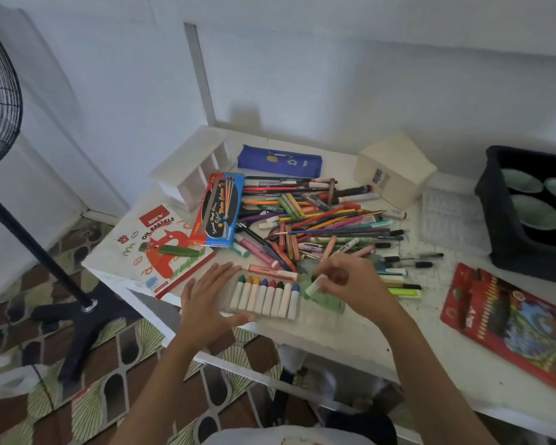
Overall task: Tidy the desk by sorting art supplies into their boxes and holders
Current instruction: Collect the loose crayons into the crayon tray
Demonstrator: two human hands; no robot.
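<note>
Right hand (350, 284) pinches a green-tipped oil pastel (313, 287) between thumb and fingertips, holding it slantwise just above the right end of a clear plastic pastel tray (264, 317). Left hand (206, 297) lies flat with its fingers spread and straight, pressing on the left end of that tray at the desk's near edge. Eight pastel sticks (265, 298) lie side by side in the tray, all white-wrapped, with green, orange, yellow, blue, red, black and blue tips pointing away from the person. Just behind the tray sprawls a tangled pile of pens, markers and pencils (318, 220), some of them touching the tray's far rim. Left of the pile lies an oil pastels box lid (161, 248) printed with a red cartoon, and leaning over its corner is a red and blue water colour pen box (219, 210). Farther back sit a white organizer (193, 168) tipped on its side, a blue pencil case (280, 161) and a cream box (395, 168). To the right are a black crate (501, 239) holding green bowls and a red coloured pencil box (511, 322). All of it rests on a white desk (366, 335) speckled with marks, set against a white wall. A black standing fan (0, 91) stands at left on a brown-and-cream patterned floor (109, 364).
</note>
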